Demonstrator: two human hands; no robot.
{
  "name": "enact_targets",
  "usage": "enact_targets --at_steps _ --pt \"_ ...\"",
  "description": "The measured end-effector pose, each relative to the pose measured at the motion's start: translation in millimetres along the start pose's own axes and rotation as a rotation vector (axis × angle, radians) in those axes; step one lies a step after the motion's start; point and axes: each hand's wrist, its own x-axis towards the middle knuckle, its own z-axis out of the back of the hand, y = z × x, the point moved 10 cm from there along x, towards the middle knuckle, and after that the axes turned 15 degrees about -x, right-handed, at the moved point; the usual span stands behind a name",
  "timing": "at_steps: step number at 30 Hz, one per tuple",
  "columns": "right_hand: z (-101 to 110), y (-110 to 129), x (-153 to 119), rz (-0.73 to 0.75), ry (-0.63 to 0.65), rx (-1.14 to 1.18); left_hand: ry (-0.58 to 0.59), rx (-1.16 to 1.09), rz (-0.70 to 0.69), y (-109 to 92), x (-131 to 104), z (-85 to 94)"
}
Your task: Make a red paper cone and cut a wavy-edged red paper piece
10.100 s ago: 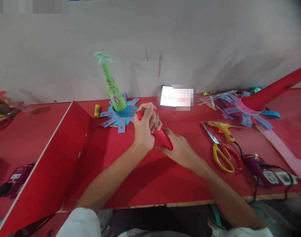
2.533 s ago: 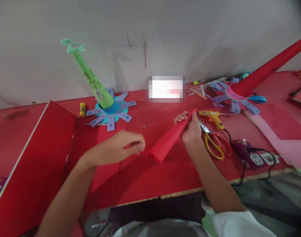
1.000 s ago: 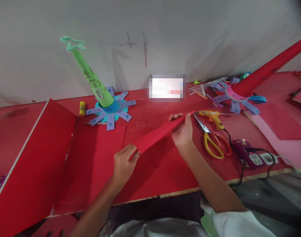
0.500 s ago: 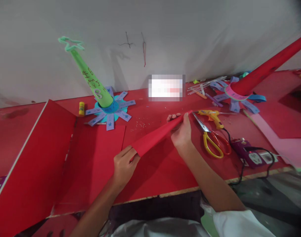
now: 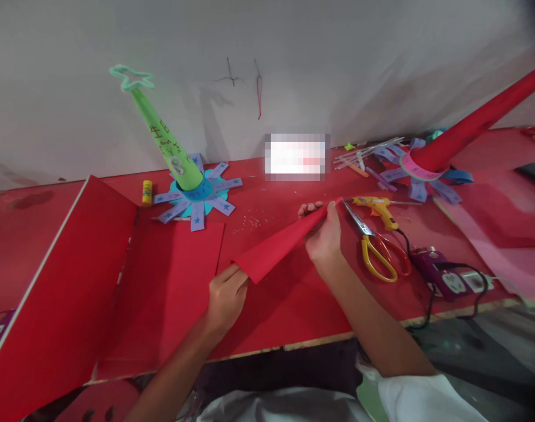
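Note:
Between my hands, a red paper cone is held at a slant above the red table. Its wide end is at my left hand, whose fingers reach inside the opening and grip the edge. Around the narrow tip, my right hand is closed, thumb on top. Just right of that tip lie scissors with one yellow and one red handle. Behind the scissors is a yellow glue gun. A flat red sheet lies left of my left hand.
A green cone hat with purple strips stands back left, beside a glue stick. At far left rises a red board. Back right are a red cone hat and glue sticks. A purple power strip lies right.
My left hand has shifted slightly right and down, its fingers further into the cone's wide end, which looks more open. My right hand stays at the tip. A dark object appears at far right.

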Motion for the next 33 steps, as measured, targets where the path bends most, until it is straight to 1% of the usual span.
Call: enact_targets --at_steps 3,6,9,13,18,22,26,27,28,29,31,33 --pt "-2 -4 -2 -0.015 0.019 -0.001 -0.007 0.015 0.022 6 -3 -3.1" --pt "-4 -4 -3 -0.004 0.039 -0.017 -0.005 0.049 0.005 10 -6 -3.7" --pt "-6 -1 -5 0.023 0.052 -0.045 0.01 0.076 -0.036 9 -8 -2.4" --pt "-5 0 -5 0.023 0.026 -0.053 0.02 0.1 -0.091 7 -12 -0.8" --pt "-8 2 -4 0.024 0.041 -0.047 0.053 0.052 -0.106 9 -18 -6.8" --pt "-12 5 -6 0.025 0.069 -0.039 0.102 -0.015 -0.006 14 -15 -13.9" --pt "-20 7 -10 0.043 0.137 -0.033 0.131 -0.164 0.292 32 -8 -17.7" --pt "-22 7 -11 0.049 0.153 -0.034 0.134 -0.198 0.356 37 -8 -18.5" --pt "-23 7 -12 0.054 0.164 -0.035 0.134 -0.221 0.388 39 -9 -18.6" --pt "-24 7 -13 0.056 0.172 -0.036 0.134 -0.228 0.381 40 -9 -18.2" --pt "-23 6 -13 0.052 0.176 -0.037 0.132 -0.213 0.324 42 -12 -16.6" --pt "-22 4 -12 0.04 0.172 -0.032 0.131 -0.135 0.247 46 -20 -14.4"
